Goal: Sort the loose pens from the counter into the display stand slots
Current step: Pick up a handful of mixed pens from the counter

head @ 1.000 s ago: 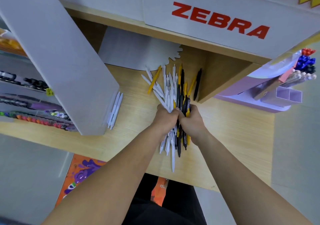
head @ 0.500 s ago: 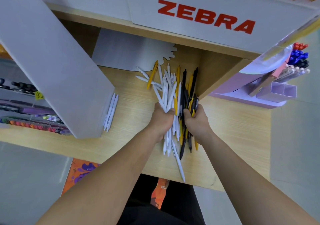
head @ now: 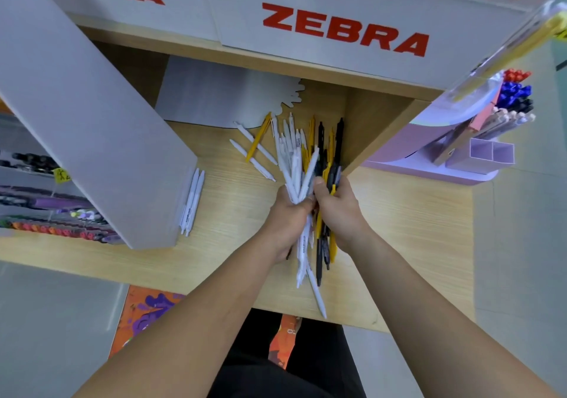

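Pens (head: pixel 294 167) in white, yellow and black are held as one bundle above the middle of the counter (head: pixel 414 229). The left hand (head: pixel 285 219) is curled round the white ones and the right hand (head: pixel 340 213) round the black and yellow ones, and the two fists are pressed together. The bundle's long axis is run from the counter's front edge toward its back. The far ends are fanned into the wooden recess at the back, and the near ends are splayed toward the front, one white pen almost reaching the edge. The middle of each held pen is hidden by fingers, and which end is the tip cannot be made out for most.

A yellow pen (head: pixel 259 137) and two white pens (head: pixel 253 160) are seen lying slantwise at the counter's back left. Three more white pens (head: pixel 192 201) are laid along a grey panel (head: pixel 92 115) at the counter's left. The lilac display stand (head: pixel 478 164) is set at the counter's right end, and the pens stored in it are blurred.
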{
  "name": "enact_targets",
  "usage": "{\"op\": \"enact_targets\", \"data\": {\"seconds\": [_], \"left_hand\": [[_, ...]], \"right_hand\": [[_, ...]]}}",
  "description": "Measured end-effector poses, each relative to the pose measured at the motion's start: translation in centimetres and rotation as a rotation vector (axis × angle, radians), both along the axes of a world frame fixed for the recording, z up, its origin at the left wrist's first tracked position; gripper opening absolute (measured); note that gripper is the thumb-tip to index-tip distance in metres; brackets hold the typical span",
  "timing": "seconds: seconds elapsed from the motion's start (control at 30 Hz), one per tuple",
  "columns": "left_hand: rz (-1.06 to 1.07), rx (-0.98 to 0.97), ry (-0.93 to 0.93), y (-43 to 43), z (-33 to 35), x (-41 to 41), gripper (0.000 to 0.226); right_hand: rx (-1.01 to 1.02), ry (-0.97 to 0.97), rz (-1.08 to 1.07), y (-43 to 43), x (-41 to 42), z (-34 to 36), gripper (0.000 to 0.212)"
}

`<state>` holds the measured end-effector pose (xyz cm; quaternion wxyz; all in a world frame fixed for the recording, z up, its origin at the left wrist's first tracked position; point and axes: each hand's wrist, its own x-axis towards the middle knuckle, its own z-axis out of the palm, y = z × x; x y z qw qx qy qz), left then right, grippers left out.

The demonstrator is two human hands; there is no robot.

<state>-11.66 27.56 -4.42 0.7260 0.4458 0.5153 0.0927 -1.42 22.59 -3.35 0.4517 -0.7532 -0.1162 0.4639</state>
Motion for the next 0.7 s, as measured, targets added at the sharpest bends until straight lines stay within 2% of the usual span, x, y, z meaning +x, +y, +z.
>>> {"op": "enact_targets", "data": {"seconds": [0.17,0.3,0.4,0.5,0.7], "left_hand": [[-0.057,-0.019,-0.023,-0.1,1.4,0.6,0.024],[-0.064,-0.019,-0.098,0.0,1.5,0.7,0.046],[-0.066,0.104,-0.076,0.0,1.7,1.2,0.047],[-0.024,0.218,-0.017,-0.3,1.1,1.4,0.043],[0.049,0.308,0.058,0.1,1.3,1.2,0.038]], "right_hand": [[-0.003,0.164,-0.010,1.4,-0.9,0.5,0.060],[0.017,0.257,-0.066,2.4,-0.8,0.3,0.051],[0.078,0.338,-0.125,2.8,-0.8,0.8,0.035],[0.096,0.425,-0.149,2.8,-0.7,0.7,0.047],[0.065,0.382,-0.037,3.0,-1.8,0.8,0.060]]}}
